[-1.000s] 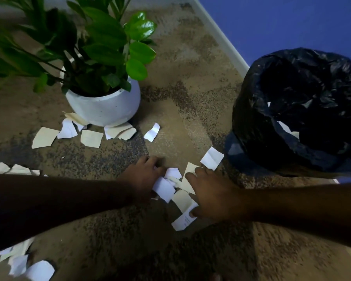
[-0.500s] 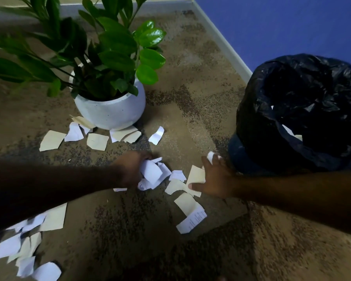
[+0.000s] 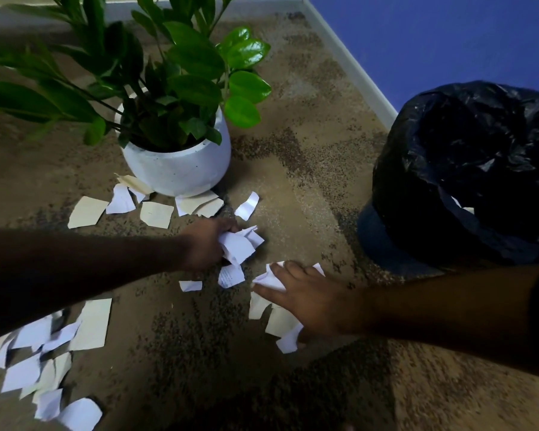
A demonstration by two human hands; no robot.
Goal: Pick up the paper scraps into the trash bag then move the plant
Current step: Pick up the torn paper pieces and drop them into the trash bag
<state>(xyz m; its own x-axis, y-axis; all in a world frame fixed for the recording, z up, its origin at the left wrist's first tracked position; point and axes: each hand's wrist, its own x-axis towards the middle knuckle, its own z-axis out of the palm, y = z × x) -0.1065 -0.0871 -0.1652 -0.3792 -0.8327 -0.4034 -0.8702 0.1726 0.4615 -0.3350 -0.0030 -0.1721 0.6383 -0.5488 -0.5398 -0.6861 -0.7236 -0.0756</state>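
White and cream paper scraps lie scattered on the brown carpet. My left hand [image 3: 204, 244] grips a crumpled bunch of white scraps [image 3: 238, 245] just below the plant. My right hand [image 3: 308, 298] presses flat on several scraps [image 3: 269, 279] on the floor, fingers curling over them. The plant [image 3: 181, 88], green and leafy, stands in a round white pot [image 3: 175, 172] at the upper left. More scraps [image 3: 156, 214] ring the pot's base. The black trash bag [image 3: 467, 169] stands open at the right, with a few scraps inside.
A pile of scraps [image 3: 44, 362] lies at the lower left by my left forearm. A white baseboard [image 3: 349, 63] and blue wall [image 3: 433, 35] run diagonally behind the bag. Bare carpet [image 3: 308, 157] separates the pot from the bag.
My left hand lifted a bunch of scraps and drew it up towards the pot. My right hand moved down and spread over the scraps on the floor.
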